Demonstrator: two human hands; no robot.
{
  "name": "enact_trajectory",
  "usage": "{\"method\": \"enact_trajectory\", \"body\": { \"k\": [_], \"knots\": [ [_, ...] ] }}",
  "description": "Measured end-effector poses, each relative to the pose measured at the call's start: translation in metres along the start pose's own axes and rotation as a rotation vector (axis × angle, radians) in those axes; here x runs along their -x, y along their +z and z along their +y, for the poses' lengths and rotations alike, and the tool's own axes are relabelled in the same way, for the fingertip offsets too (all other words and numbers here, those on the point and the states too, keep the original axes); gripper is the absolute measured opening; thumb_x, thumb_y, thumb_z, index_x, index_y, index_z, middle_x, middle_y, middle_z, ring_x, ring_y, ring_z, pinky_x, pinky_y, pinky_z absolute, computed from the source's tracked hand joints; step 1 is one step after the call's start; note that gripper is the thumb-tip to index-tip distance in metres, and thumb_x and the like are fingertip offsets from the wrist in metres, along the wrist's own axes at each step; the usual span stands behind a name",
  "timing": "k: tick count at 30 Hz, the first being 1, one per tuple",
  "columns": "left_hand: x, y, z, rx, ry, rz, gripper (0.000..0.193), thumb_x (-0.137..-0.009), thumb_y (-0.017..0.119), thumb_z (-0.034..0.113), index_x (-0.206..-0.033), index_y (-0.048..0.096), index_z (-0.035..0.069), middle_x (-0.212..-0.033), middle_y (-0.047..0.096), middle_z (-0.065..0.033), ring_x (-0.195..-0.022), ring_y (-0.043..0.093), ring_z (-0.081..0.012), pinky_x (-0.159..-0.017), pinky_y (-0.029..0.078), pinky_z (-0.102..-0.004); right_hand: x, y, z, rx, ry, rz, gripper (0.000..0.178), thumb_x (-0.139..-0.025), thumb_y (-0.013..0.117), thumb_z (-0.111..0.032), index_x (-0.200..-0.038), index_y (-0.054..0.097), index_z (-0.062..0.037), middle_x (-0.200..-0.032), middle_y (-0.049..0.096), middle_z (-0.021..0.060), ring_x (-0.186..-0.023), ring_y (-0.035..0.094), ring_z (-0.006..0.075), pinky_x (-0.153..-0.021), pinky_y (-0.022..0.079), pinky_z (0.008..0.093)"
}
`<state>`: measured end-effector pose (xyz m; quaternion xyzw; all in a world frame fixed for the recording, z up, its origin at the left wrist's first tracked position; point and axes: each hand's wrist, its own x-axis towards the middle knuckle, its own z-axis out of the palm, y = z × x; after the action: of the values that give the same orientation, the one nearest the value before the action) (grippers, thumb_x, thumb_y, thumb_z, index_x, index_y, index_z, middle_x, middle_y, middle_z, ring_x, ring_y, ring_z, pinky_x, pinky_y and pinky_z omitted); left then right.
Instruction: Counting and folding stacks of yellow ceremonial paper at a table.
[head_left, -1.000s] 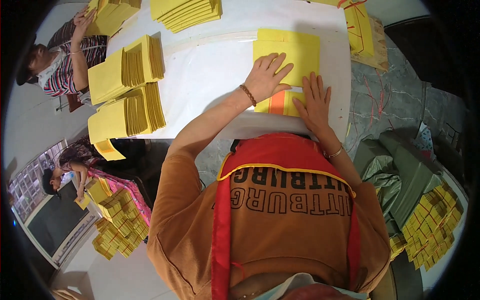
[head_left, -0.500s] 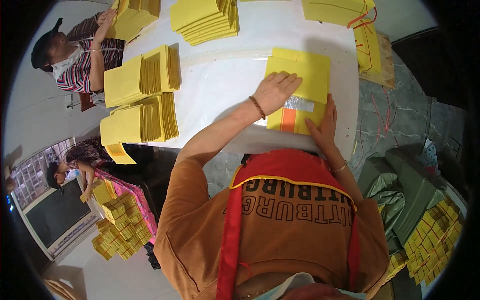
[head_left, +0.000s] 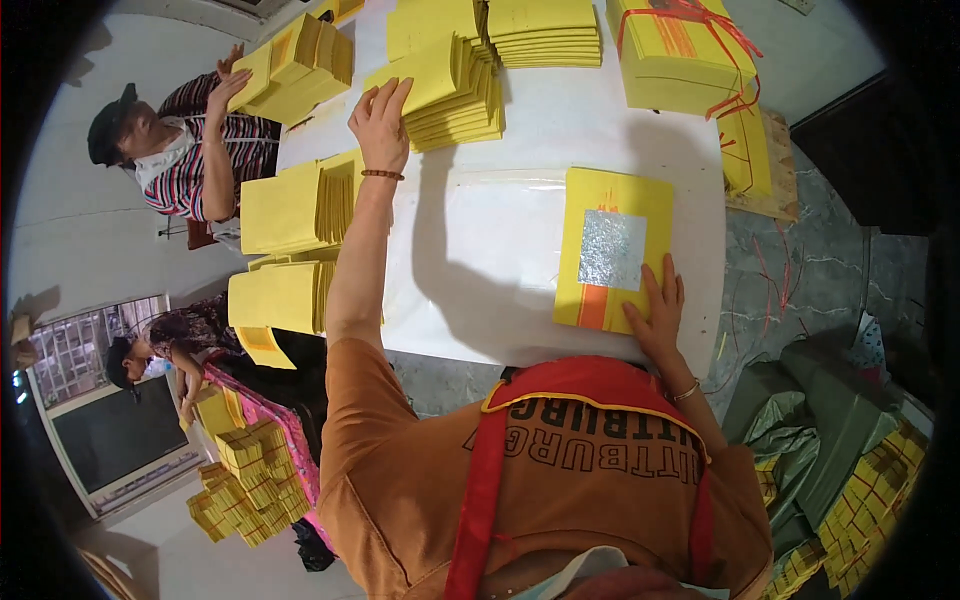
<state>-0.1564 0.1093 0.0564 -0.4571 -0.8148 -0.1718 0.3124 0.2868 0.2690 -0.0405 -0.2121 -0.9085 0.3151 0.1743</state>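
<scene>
A flat yellow paper packet point(head_left: 570, 260) with a silver square and an orange band lies near the table's front right edge. My right hand point(head_left: 660, 312) rests along its lower right corner, fingers stretched and apart. My left arm reaches far forward. At the back of the table my left hand point(head_left: 382, 118) has its fingers over the left edge of the top yellow paper bundle point(head_left: 425, 78) on a fanned stack; its thumb is hidden. The bundle lies slanted over the others.
More yellow stacks point(head_left: 280, 208) line the table's left side. A red-tied yellow bundle point(head_left: 680, 60) stands at the back right. Two people handle yellow paper at the left. Tied bundles point(head_left: 880, 490) and green sheeting point(head_left: 800, 400) lie on the right. Red strips point(head_left: 775, 270) litter the floor.
My left hand has left the packet by my right hand and moved forward and left to the back stack. The silver square on the packet is now fully uncovered. The view has shifted.
</scene>
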Motion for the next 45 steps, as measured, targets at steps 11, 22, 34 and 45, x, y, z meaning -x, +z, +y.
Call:
{"method": "enact_trajectory", "body": {
  "k": [11, 22, 34, 45],
  "knots": [
    [-0.008, 0.052, -0.043, -0.075, 0.019, -0.575, 0.057, -0.077, 0.053, 0.000, -0.126, 0.047, 0.027, -0.126, 0.052, 0.0006, -0.113, 0.047, -0.0240, -0.091, 0.034, -0.0426, -0.001, 0.001, -0.001, 0.022, 0.014, -0.009, 0.060, -0.077, 0.064, -0.028, -0.129, 0.044, -0.0062, -0.143, 0.023, 0.0240, -0.132, 0.026, 0.0352, -0.106, 0.016, 0.0516],
    [0.005, 0.062, -0.028, -0.152, -0.105, -0.815, 0.077, -0.074, 0.052, 0.002, -0.140, 0.022, 0.029, -0.146, 0.025, -0.0066, -0.130, 0.028, -0.0290, -0.101, 0.028, -0.0477, -0.001, 0.000, -0.001, 0.025, 0.014, -0.002, 0.059, -0.077, 0.064, -0.027, -0.128, 0.046, -0.0053, -0.143, 0.023, 0.0250, -0.132, 0.025, 0.0353, -0.106, 0.016, 0.0511],
    [0.004, 0.039, -0.043, -0.036, -0.166, -0.658, 0.080, -0.072, 0.065, 0.023, -0.140, 0.024, 0.031, -0.144, 0.027, -0.0116, -0.131, 0.026, -0.0331, -0.102, 0.021, -0.0519, 0.002, 0.003, 0.002, 0.002, 0.013, -0.005, 0.058, -0.077, 0.064, -0.028, -0.128, 0.046, -0.0059, -0.144, 0.022, 0.0234, -0.133, 0.025, 0.0349, -0.106, 0.014, 0.0504],
    [0.016, 0.067, -0.072, 0.800, -1.091, 0.038, 0.064, -0.085, 0.051, 0.050, -0.125, 0.046, 0.001, -0.121, 0.052, -0.0185, -0.114, 0.049, -0.0282, -0.094, 0.038, -0.0393, -0.055, -0.018, -0.015, -0.414, 0.152, 0.171, 0.047, -0.081, 0.058, -0.010, -0.126, 0.047, -0.0030, -0.138, 0.033, 0.0190, -0.130, 0.030, 0.0305, -0.105, 0.025, 0.0401]
  ]
}}
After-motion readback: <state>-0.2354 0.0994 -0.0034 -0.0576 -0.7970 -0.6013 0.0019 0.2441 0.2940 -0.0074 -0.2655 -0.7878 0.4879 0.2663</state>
